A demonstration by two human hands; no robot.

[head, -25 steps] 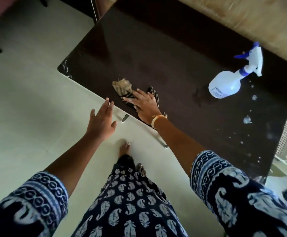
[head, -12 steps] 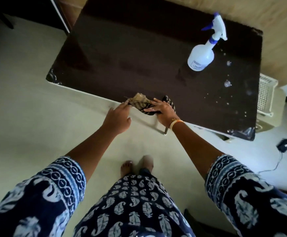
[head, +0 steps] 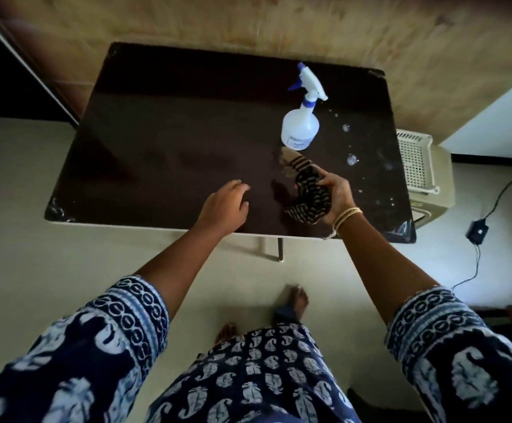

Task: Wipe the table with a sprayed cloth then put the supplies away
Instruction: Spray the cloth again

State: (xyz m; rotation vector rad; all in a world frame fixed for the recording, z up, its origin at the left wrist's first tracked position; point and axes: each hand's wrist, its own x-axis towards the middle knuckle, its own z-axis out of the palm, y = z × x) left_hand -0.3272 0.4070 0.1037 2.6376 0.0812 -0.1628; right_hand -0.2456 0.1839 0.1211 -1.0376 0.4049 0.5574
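The right hand [head: 335, 195] grips the bunched striped cloth [head: 308, 192] above the dark counter [head: 163, 141], just before the spray bottle [head: 301, 126], while the left hand [head: 225, 206] hovers empty, fingers loosely curled.

bottle [head: 300, 129] on table [head: 163, 141] | cloth [head: 308, 190] before it, perhaps lifted

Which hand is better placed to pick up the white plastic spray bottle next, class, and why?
Probably the left hand: it hovers open and empty over the dark brown table. The right hand lies nearer the white plastic spray bottle but grips the bunched striped cloth.
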